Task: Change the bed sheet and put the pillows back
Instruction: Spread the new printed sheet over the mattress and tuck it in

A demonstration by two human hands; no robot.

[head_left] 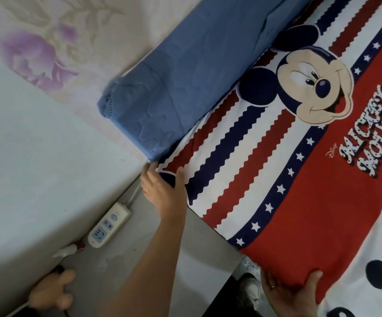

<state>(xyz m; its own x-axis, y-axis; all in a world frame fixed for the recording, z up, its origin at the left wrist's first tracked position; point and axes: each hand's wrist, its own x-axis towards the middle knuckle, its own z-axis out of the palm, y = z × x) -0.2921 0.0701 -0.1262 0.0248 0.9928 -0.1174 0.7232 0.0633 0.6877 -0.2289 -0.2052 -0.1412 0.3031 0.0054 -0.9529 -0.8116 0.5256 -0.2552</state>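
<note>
Left hand (pixel 162 191) clasps the corner of the bed sheet (pixel 322 213), thumb on top and fingers curled under, just beside a blue quilted roll (pixel 185 76). Right hand (pixel 288 291) grips the sheet's side edge the same way. A narrow strip of grey floor (pixel 121 259) between bed and white wall (pixel 36 156) holds a power strip (pixel 109 225). The sheet lies flat across the bed: red, white and navy zigzag stripes, stars, a cartoon mouse.

Noted on the bed (pixel 212 243): a cartoon-print bed sheet (pixel 277 179), spread flat; a folded blue quilted cover (pixel 185 76) along the wall side, touching the sheet. Noted on the grey floor (pixel 121 259): a white power strip (pixel 109 225).
</note>
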